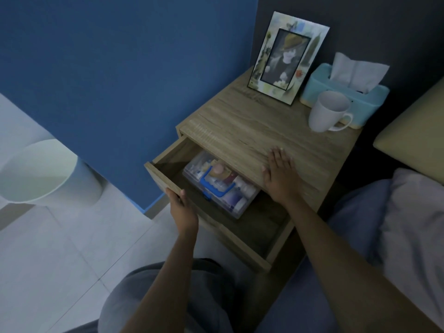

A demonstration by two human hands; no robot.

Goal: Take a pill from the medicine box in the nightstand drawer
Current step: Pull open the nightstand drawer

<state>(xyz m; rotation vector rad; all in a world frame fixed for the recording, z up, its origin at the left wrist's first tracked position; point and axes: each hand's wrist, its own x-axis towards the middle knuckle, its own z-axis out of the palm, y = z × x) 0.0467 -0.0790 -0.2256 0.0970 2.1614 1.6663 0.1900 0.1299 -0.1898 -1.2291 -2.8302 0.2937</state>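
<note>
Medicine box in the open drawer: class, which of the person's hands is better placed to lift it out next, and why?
Probably the right hand. It lies flat and free on the nightstand top, just above the medicine box. The left hand has its grip on the drawer front.

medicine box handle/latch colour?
Blue, on a clear box: the medicine box handle, in the head view, inside the open drawer.

No text can be read anywhere. Just beside the left hand (183,212) gripping the drawer front (163,180), the clear medicine box (221,186) holds packages with printing, and one pale bottle shows blue lettering, but all of it is too blurred to make out.
</note>
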